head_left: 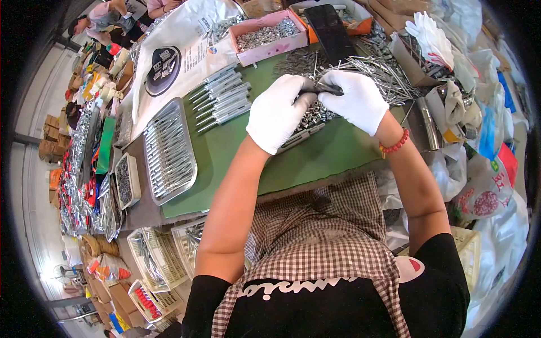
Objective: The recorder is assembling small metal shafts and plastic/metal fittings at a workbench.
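Note:
Both my hands wear white gloves with darkened fingertips and meet above the green work mat (344, 147). My left hand (280, 111) is closed in a pinch, thumb against fingers. Beside it my right hand (356, 100) pinches too. Whatever small part sits between the fingertips is too small and covered to name. Just below them lies a pile of small shiny metal fittings (314, 114). Slim metal rods (301, 138) rest on the mat near my left wrist. Beyond my right hand spreads a heap of long thin metal pins (389, 79).
Left of my hands are rows of pointed metal tools (225, 97) and a metal tray (193, 177) of similar pieces. A pink box (270, 52) of small parts and a black phone (329, 35) stand at the back. White gloves (431, 39) and a metal cylinder (429, 124) lie right.

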A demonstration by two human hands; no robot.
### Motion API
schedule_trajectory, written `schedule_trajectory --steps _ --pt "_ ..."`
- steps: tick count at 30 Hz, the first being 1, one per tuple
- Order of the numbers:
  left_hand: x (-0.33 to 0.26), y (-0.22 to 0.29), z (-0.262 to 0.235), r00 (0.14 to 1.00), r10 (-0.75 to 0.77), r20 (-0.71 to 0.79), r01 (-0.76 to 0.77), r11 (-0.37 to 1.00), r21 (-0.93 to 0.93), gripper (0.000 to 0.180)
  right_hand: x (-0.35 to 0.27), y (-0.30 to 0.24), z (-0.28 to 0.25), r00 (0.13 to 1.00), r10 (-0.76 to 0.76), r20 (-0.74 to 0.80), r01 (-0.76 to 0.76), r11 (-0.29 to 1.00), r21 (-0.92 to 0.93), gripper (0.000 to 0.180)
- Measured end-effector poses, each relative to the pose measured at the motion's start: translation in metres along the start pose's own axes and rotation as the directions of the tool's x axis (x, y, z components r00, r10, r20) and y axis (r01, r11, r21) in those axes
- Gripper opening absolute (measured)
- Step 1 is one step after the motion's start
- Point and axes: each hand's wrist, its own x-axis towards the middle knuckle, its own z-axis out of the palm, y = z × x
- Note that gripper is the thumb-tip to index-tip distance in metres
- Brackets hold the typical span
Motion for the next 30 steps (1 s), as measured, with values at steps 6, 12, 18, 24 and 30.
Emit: schedule_trajectory --steps 6,12,18,24,30 --pt "-0.014 -0.003 0.018 0.982 -0.182 0.058 0.168 0.968 0.186 0.019 -0.011 -0.004 0.011 0.992 0.059 0.113 -0.035 0.978 -0.206 0.024" --pt "-0.028 -0.007 0.047 0.971 -0.228 -0.065 0.237 0.936 0.261 0.019 -0.019 -0.004 0.02 0.98 0.036 0.196 0.049 0.91 -0.411 0.019" --pt "-0.02 0.0 0.048 0.963 -0.268 0.009 0.255 0.928 0.272 0.021 -0.018 0.011 0.012 0.997 0.044 0.065 -0.023 0.955 -0.297 0.018" --pt "-0.015 -0.005 0.044 0.964 -0.25 -0.091 0.258 0.962 0.092 0.024 -0.026 0.016 0.004 0.999 0.038 -0.03 -0.043 0.985 -0.169 0.022" --pt "-0.014 -0.006 0.05 0.962 -0.245 -0.124 0.253 0.966 0.057 0.022 -0.027 0.017 0.012 0.965 0.252 0.066 -0.26 0.953 0.156 0.03"
